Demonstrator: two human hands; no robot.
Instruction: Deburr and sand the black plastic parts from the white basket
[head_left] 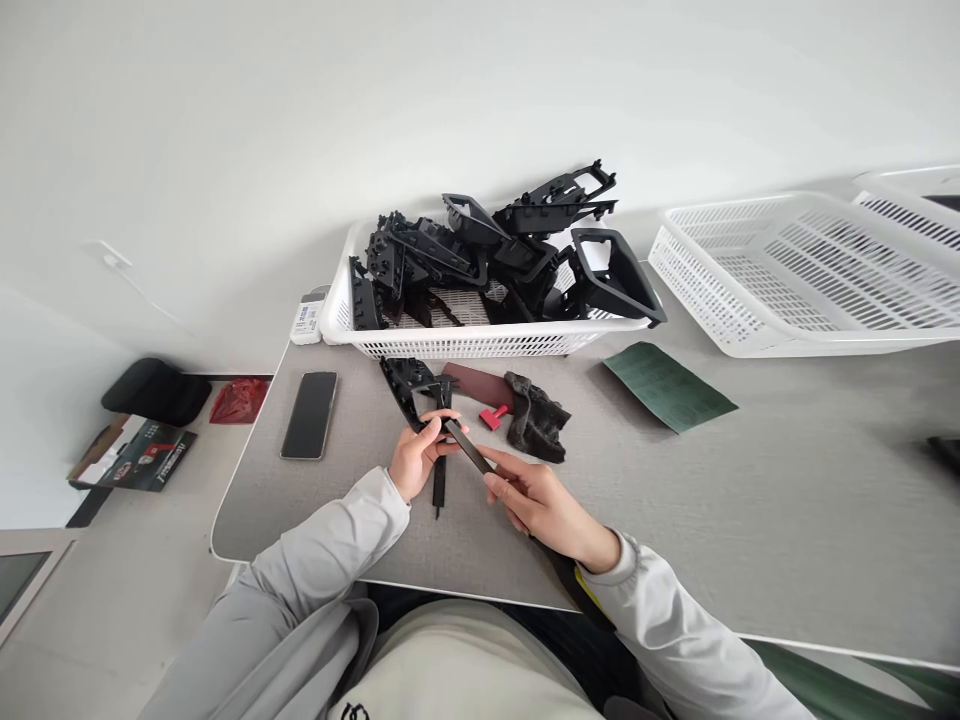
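A black plastic trim piece (410, 377) with clips and long narrow arms is held just above the table, in front of the basket. My left hand (417, 455) is closed around its middle, thumb on top. One slim arm of it points down past my fingers toward the table's front edge. My right hand (536, 500) pinches a flat dark strip (469, 447) that slants from my left fingers; whether it joins the trim piece is hidden. Behind them lie a brownish-red abrasive sheet (476, 384), a small red tool (493, 417) and a crumpled dark grey cloth (536, 420).
A white plastic basket (465, 345) full of black trim parts (450, 250) stands against the wall. More white baskets (720, 310) are at the right. A green sheet (667, 385) lies on the grey table (787, 500). A phone (309, 415) rests near the left edge.
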